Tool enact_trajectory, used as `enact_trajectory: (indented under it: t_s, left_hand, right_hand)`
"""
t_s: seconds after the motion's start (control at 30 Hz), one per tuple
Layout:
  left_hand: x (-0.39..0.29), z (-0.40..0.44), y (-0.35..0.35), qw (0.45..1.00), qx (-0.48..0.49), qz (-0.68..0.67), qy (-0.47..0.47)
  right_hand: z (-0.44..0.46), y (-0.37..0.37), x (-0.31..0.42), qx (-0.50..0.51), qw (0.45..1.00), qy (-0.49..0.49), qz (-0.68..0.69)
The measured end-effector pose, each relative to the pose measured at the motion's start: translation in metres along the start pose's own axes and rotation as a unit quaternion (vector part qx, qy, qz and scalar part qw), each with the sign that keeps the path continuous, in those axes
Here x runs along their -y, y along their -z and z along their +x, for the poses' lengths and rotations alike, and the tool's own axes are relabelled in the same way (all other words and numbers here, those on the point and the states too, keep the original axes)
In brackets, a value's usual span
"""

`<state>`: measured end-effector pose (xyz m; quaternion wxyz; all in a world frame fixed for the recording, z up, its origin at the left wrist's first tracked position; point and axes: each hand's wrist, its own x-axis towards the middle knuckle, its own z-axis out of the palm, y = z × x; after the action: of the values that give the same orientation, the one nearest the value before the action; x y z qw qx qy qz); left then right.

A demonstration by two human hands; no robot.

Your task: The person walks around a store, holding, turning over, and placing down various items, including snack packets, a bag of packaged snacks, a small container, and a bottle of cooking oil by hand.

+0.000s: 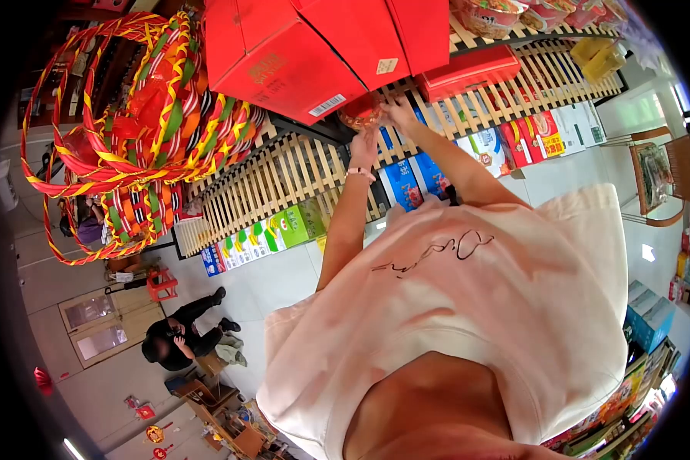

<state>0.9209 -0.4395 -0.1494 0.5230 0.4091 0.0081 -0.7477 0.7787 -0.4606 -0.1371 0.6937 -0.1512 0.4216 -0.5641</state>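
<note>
A small round red package [360, 116], resembling an instant noodle bowl, sits at the slatted shelf just below the large red cartons [299, 69]. My left hand [365, 146], with a bracelet at its wrist, grips the near side of this package; its fingers are partly hidden. At the package's right edge is my right hand [399, 113], fingers bent beside it, close to the slats. Whether the right fingers hold the package I cannot make out. A flat red box [471, 74] lies just right of my right hand.
Red-and-yellow woven baskets [130, 153] hang or stand at the left. Noodle bowls [487, 15] stand on the upper right shelf. Boxed goods [276, 234] sit below the slats [284, 180]. A person in black [180, 333] is at lower left, near a red stool [162, 284].
</note>
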Motion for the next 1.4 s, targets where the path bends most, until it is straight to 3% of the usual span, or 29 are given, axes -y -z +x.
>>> enact_trajectory:
  t_s: [0.03, 0.07, 0.13, 0.23, 0.27, 0.3, 0.33, 0.37, 0.43, 0.5, 0.57, 0.67, 0.73, 0.83, 0.9, 0.97, 1.0, 1.07, 1.1, 1.2, 1.23, 1.3, 1.4]
  left_hand:
    - [0.001, -0.007, 0.003, 0.999, 0.027, 0.030, -0.004]
    - [0.003, -0.016, 0.006, 0.997, -0.019, 0.071, 0.007]
    - [0.010, -0.042, 0.028, 0.988, 0.036, 0.134, 0.072]
    - [0.037, -0.069, 0.107, 0.961, 0.106, 0.228, 0.117]
    - [0.053, -0.056, 0.168, 0.895, 0.187, 0.397, 0.086]
    - [0.068, -0.044, 0.227, 0.798, 0.258, 0.544, 0.029]
    - [0.079, -0.057, 0.250, 0.737, 0.240, 0.632, 0.012]
    - [0.083, -0.076, 0.265, 0.674, 0.216, 0.706, 0.008]
    - [0.086, -0.099, 0.291, 0.655, 0.169, 0.734, 0.055]
    - [0.084, -0.115, 0.309, 0.629, 0.162, 0.756, 0.079]
    - [0.077, -0.123, 0.326, 0.596, 0.177, 0.778, 0.086]
    - [0.070, -0.108, 0.339, 0.552, 0.205, 0.803, 0.094]
    - [0.063, -0.101, 0.336, 0.526, 0.215, 0.817, 0.095]
    - [0.062, -0.092, 0.322, 0.499, 0.241, 0.830, 0.065]
    - [0.068, -0.081, 0.302, 0.488, 0.271, 0.829, 0.030]
    - [0.081, -0.070, 0.275, 0.476, 0.304, 0.825, -0.009]
    - [0.094, -0.064, 0.256, 0.507, 0.298, 0.809, -0.003]
    - [0.121, -0.056, 0.209, 0.611, 0.243, 0.752, 0.049]
    - [0.135, -0.060, 0.180, 0.699, 0.150, 0.690, 0.115]
    - [0.175, -0.029, 0.145, 0.659, 0.201, 0.705, 0.168]
    - [0.191, -0.041, 0.129, 0.664, 0.142, 0.721, 0.141]
    - [0.216, -0.047, 0.104, 0.616, 0.174, 0.749, 0.168]
    - [0.278, -0.038, 0.096, 0.521, 0.278, 0.801, 0.101]
  right_hand:
    - [-0.008, -0.002, 0.001, -0.001, 1.000, -0.005, -0.027]
    - [-0.022, -0.003, 0.001, -0.003, 0.998, -0.014, -0.056]
    - [-0.058, -0.002, 0.003, -0.012, 0.991, -0.029, -0.132]
    - [-0.073, 0.081, -0.049, 0.050, 0.968, -0.067, -0.236]
    - [-0.085, 0.110, -0.062, 0.058, 0.954, -0.053, -0.288]
    - [-0.120, 0.122, -0.059, -0.002, 0.952, -0.077, -0.297]
    - [-0.132, 0.162, -0.073, -0.016, 0.940, -0.162, -0.300]
    - [-0.134, 0.223, -0.103, 0.044, 0.958, -0.156, -0.235]
    - [-0.185, 0.248, -0.082, -0.218, 0.860, -0.235, -0.396]
    - [-0.198, 0.351, -0.114, -0.249, 0.752, -0.194, -0.579]
    - [-0.232, 0.379, -0.121, -0.303, 0.647, -0.172, -0.678]
    - [-0.271, 0.321, -0.087, -0.348, 0.814, -0.268, -0.380]
    - [-0.293, 0.285, -0.086, -0.366, 0.872, -0.214, -0.246]
    - [-0.318, 0.261, -0.102, -0.358, 0.908, -0.133, -0.171]
    - [-0.340, 0.269, -0.119, -0.295, 0.923, -0.190, -0.160]
    - [-0.369, 0.291, -0.133, -0.317, 0.905, -0.239, -0.152]
    - [-0.386, 0.299, -0.139, -0.355, 0.895, -0.245, -0.117]
    - [-0.423, 0.321, -0.152, -0.422, 0.879, -0.220, -0.005]
    - [-0.441, 0.333, -0.157, -0.451, 0.870, -0.189, 0.072]
    - [-0.493, 0.360, -0.152, -0.539, 0.822, -0.123, 0.139]
    - [-0.509, 0.370, -0.152, -0.551, 0.813, -0.098, 0.159]
    - [-0.536, 0.401, -0.155, -0.572, 0.795, -0.048, 0.197]
    - [-0.571, 0.438, -0.165, -0.586, 0.776, -0.042, 0.228]
